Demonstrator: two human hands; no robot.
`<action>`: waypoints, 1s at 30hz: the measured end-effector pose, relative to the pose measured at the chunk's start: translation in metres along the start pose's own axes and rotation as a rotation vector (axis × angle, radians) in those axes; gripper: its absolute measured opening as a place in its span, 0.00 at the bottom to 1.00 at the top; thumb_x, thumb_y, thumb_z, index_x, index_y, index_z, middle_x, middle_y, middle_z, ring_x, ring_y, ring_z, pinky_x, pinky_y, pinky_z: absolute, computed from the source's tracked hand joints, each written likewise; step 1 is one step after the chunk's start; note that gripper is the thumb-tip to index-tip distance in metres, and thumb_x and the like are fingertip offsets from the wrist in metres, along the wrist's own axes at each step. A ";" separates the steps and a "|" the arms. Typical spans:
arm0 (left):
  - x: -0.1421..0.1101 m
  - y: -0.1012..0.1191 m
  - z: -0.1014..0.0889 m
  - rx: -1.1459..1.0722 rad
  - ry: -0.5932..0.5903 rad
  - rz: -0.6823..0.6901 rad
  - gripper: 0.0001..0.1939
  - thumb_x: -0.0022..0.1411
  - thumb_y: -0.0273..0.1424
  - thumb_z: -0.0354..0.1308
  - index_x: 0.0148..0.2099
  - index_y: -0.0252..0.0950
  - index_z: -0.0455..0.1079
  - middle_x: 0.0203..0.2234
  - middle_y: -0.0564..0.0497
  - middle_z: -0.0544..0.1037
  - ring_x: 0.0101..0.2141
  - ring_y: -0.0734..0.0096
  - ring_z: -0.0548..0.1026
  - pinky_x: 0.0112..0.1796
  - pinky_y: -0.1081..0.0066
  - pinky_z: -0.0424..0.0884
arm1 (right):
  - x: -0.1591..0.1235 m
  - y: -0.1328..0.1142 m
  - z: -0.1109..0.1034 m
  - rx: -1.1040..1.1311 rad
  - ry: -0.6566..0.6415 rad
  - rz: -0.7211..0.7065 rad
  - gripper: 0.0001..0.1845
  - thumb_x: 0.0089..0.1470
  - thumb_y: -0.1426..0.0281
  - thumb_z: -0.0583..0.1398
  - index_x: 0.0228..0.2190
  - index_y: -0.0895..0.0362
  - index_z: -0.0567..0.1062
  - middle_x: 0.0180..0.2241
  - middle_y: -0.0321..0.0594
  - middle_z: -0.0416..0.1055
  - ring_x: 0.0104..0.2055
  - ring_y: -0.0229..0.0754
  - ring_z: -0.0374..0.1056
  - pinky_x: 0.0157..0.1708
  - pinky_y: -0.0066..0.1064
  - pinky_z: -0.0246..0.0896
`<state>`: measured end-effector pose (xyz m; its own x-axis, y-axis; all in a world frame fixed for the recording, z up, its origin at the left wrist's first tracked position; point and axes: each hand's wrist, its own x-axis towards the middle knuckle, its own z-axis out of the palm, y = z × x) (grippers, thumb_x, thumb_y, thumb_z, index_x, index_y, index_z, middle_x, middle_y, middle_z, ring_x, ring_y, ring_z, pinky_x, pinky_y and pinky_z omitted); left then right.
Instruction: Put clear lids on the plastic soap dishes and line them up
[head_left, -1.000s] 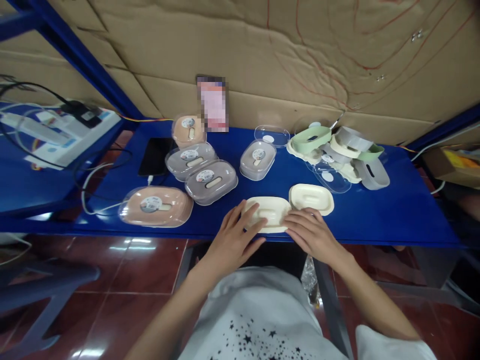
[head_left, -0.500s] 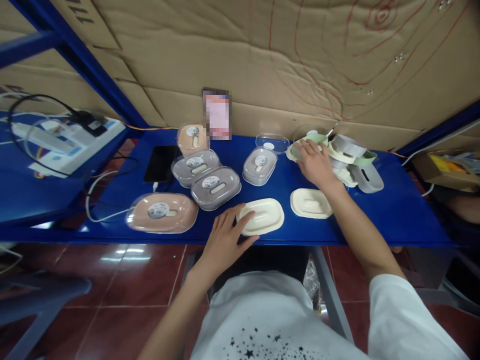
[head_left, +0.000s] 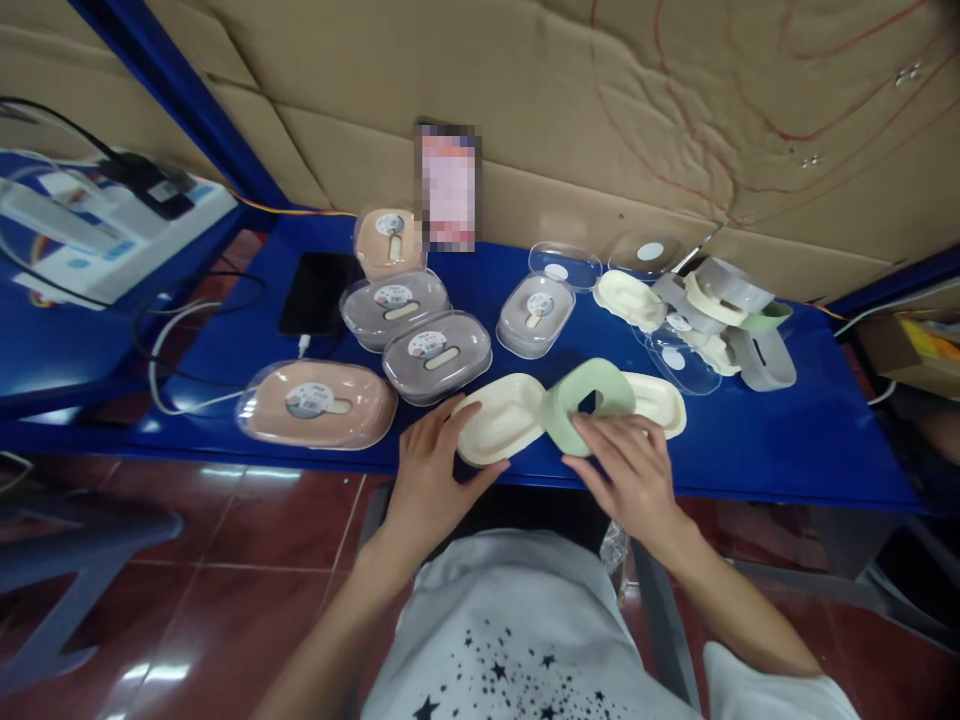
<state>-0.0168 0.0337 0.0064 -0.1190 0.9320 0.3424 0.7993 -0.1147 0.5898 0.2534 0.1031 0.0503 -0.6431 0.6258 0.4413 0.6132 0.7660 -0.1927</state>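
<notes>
My left hand [head_left: 427,470] grips a cream oval tray [head_left: 501,418] by its near left edge and tilts it up off the blue table [head_left: 750,440]. Beside it, my right hand [head_left: 630,465] holds a light green oval ring-shaped part [head_left: 585,395] upright, touching the cream tray's right end. A second cream oval tray [head_left: 660,400] lies flat just behind the green part, partly hidden by it.
Several lidded soap boxes lie to the left: a pink one [head_left: 319,405], grey ones [head_left: 437,355]. Loose lids, cream and grey parts are piled at the back right [head_left: 720,310]. A black phone [head_left: 319,292] with cable lies at the left. A cardboard wall stands behind.
My right hand came back from the pile at the back right carrying the green part to the cream tray. My left hand lifted the tray's edge.
</notes>
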 end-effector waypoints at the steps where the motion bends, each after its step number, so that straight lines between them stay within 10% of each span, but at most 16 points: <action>1: -0.001 0.001 0.002 0.010 -0.020 0.020 0.38 0.68 0.45 0.70 0.73 0.45 0.60 0.66 0.38 0.73 0.64 0.41 0.74 0.62 0.43 0.71 | -0.001 -0.009 0.004 0.013 -0.012 -0.003 0.48 0.71 0.64 0.63 0.79 0.36 0.43 0.59 0.38 0.81 0.55 0.55 0.79 0.58 0.53 0.65; 9: -0.007 0.001 0.003 0.016 -0.174 0.122 0.44 0.74 0.46 0.63 0.81 0.50 0.45 0.78 0.33 0.55 0.70 0.38 0.68 0.62 0.43 0.72 | 0.028 -0.038 0.039 -0.011 -0.082 -0.203 0.27 0.74 0.61 0.60 0.68 0.59 0.70 0.60 0.48 0.79 0.60 0.51 0.73 0.64 0.47 0.63; 17: -0.014 -0.001 -0.006 -0.035 -0.175 0.145 0.40 0.75 0.43 0.62 0.80 0.49 0.49 0.78 0.35 0.54 0.73 0.40 0.64 0.65 0.44 0.71 | 0.030 -0.034 0.031 0.130 -0.216 -0.362 0.25 0.75 0.73 0.55 0.68 0.60 0.70 0.65 0.48 0.75 0.67 0.49 0.69 0.66 0.46 0.67; 20: -0.013 0.002 -0.010 0.081 -0.087 0.172 0.34 0.74 0.41 0.64 0.76 0.47 0.58 0.77 0.33 0.56 0.74 0.33 0.59 0.66 0.36 0.67 | 0.053 0.006 0.014 0.287 -0.207 -0.405 0.27 0.76 0.73 0.52 0.71 0.50 0.68 0.64 0.43 0.76 0.67 0.44 0.71 0.65 0.43 0.69; 24: -0.009 0.006 -0.010 0.079 -0.104 0.207 0.34 0.72 0.42 0.66 0.73 0.42 0.59 0.74 0.30 0.61 0.69 0.35 0.68 0.62 0.40 0.72 | 0.126 0.101 0.002 0.123 -0.081 -0.106 0.24 0.75 0.69 0.51 0.66 0.50 0.74 0.63 0.44 0.77 0.66 0.53 0.72 0.67 0.53 0.65; 30: 0.000 0.010 0.003 0.014 -0.052 0.172 0.32 0.67 0.42 0.72 0.65 0.40 0.65 0.66 0.32 0.69 0.64 0.39 0.73 0.59 0.43 0.76 | 0.212 0.179 0.040 -0.201 -0.341 0.030 0.24 0.69 0.66 0.58 0.62 0.58 0.77 0.66 0.53 0.74 0.68 0.62 0.68 0.65 0.58 0.62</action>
<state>-0.0067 0.0340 0.0100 0.0501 0.9157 0.3987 0.8137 -0.2689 0.5153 0.2087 0.3789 0.0741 -0.7185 0.6859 0.1152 0.6895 0.7242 -0.0110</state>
